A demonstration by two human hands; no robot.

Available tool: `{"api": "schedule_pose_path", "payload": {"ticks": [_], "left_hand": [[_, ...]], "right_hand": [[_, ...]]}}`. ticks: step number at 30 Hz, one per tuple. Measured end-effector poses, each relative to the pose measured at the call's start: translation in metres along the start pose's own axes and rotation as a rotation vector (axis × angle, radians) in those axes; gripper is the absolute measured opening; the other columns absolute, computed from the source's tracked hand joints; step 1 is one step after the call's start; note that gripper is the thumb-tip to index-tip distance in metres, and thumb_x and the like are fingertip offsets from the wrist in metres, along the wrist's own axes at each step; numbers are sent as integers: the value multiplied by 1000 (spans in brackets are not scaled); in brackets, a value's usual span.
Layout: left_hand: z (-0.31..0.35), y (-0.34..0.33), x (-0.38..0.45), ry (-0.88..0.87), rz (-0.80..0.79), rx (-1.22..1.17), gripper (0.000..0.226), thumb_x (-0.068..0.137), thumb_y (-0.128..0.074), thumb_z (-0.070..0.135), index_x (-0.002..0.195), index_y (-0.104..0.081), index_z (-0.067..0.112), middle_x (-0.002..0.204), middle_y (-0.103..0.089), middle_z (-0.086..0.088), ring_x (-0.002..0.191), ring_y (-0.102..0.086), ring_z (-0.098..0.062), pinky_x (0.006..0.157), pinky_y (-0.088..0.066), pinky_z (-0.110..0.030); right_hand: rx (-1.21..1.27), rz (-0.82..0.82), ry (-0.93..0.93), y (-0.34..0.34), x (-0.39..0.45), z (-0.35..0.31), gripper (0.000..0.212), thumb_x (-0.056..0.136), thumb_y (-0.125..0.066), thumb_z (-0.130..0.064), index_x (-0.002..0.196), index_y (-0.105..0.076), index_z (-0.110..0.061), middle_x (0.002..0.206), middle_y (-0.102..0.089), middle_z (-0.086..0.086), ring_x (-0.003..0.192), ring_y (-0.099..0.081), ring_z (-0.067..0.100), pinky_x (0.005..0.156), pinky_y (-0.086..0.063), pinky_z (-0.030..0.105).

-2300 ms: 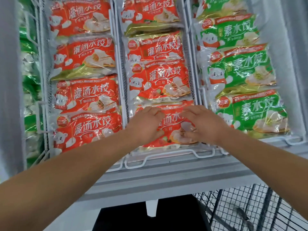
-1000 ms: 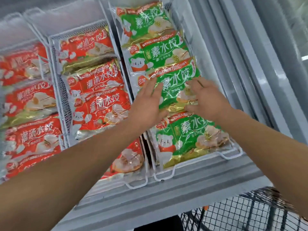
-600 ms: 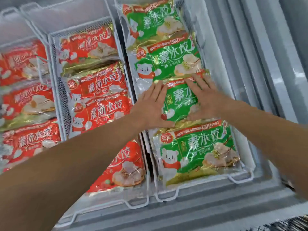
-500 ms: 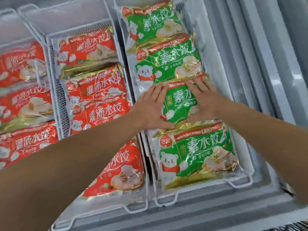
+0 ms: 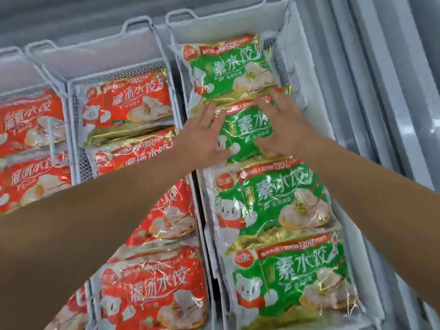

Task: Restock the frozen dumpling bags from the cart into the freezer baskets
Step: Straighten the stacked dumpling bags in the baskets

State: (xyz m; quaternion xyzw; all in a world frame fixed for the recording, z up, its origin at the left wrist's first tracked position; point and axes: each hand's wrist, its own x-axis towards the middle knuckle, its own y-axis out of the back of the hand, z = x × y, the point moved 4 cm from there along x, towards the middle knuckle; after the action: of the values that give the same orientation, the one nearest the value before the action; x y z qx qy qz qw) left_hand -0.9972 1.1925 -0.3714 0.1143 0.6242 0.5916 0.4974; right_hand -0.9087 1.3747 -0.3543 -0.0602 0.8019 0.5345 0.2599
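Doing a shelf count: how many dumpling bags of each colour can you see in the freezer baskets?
Green bags: 4
Red bags: 6 plainly in view; the left forearm may hide more
Total: 10 in plain view

Both bare forearms are extended forward, the left hand (image 5: 204, 136) and right hand (image 5: 284, 126) laid flat side by side, palms down, fingers straight and slightly spread.

A frosted white freezer wall (image 5: 316, 96) rises on the right; beside it run pale grey ribbed rails (image 5: 381, 67), perhaps sliding-lid tracks, evenly lit.
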Motion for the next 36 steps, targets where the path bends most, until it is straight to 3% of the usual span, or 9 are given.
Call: {"api": "schedule_pose_path", "payload": {"ticks": [4, 9, 11, 14, 16, 19, 23, 30, 36], "left_hand": [[0, -10, 19, -24, -45, -5, 105, 90, -41, 73, 154, 24, 23, 160, 32, -11, 149, 27, -32, 124, -1, -52], [3, -15, 18, -16, -43, -51, 103, 89, -42, 74, 156, 19, 24, 163, 27, -7, 150, 23, -32, 124, 1, -50], [0, -5, 18, -2, -10, -83, 98, 89, -46, 71, 159, 1, 23, 167, 8, -8, 153, 7, -33, 124, -8, -51], [-6, 29, 25, -21, 304, -154, 63, 94, -53, 51, 143, -48, 12, 148, -46, -12, 137, -35, -34, 114, -32, -46], [-18, 48, 43, -2, 415, -220, 50, 97, -56, 37, 135, -54, 5, 140, -52, -15, 133, -41, -33, 115, -31, -42], [-41, 60, 81, 70, 348, -250, 69, 94, -63, 31, 149, -34, 1, 158, -29, -22, 149, -20, -37, 124, -18, -43], [-58, 67, 112, 105, 151, -123, 110, 87, -71, 46, 157, 1, 1, 164, 6, -24, 153, 9, -36, 125, -1, -41], [-61, 42, 124, 74, -30, -208, 120, 87, -62, 62, 155, 16, 2, 163, 22, -17, 151, 19, -31, 125, 2, -42], [-73, 59, 139, 73, -53, -124, 123, 82, -64, 67, 156, 9, 1, 165, 13, -18, 152, 14, -32, 125, 2, -37]], "right_hand": [[-67, -79, -77, -6, 12, 14, 115, 79, -72, -59, 157, 8, -34, 165, 17, -2, 152, 13, 28, 121, -4, 48], [-100, -153, -113, -6, 15, 13, 115, 78, -70, -62, 158, 7, -33, 166, 11, -1, 153, 10, 28, 121, -4, 45], [-125, -105, -113, 6, 21, 6, 102, 80, -66, -63, 158, -11, -28, 165, -9, 3, 151, -6, 31, 122, -16, 48], [-98, 69, -96, 33, 41, -2, 69, 87, -62, -55, 142, -45, -16, 146, -42, 11, 136, -34, 35, 111, -33, 44], [-20, 166, -65, 46, 62, -4, 62, 88, -66, -44, 138, -49, -11, 141, -46, 14, 130, -41, 37, 109, -37, 43], [26, 204, -6, 54, 100, -6, 77, 85, -72, -36, 150, -37, -12, 154, -33, 15, 140, -34, 37, 116, -31, 44], [-8, 24, 40, 53, 140, -8, 110, 80, -78, -44, 159, -6, -20, 166, 7, 9, 153, 3, 32, 124, -9, 45], [-42, -100, -18, 40, 147, 17, 125, 75, -78, -56, 159, 6, -17, 166, 14, 0, 153, 4, 26, 124, -7, 42], [-49, -99, -35, 47, 155, 11, 127, 75, -79, -55, 158, 9, -17, 166, 15, 2, 153, 5, 29, 124, -8, 42]]}}
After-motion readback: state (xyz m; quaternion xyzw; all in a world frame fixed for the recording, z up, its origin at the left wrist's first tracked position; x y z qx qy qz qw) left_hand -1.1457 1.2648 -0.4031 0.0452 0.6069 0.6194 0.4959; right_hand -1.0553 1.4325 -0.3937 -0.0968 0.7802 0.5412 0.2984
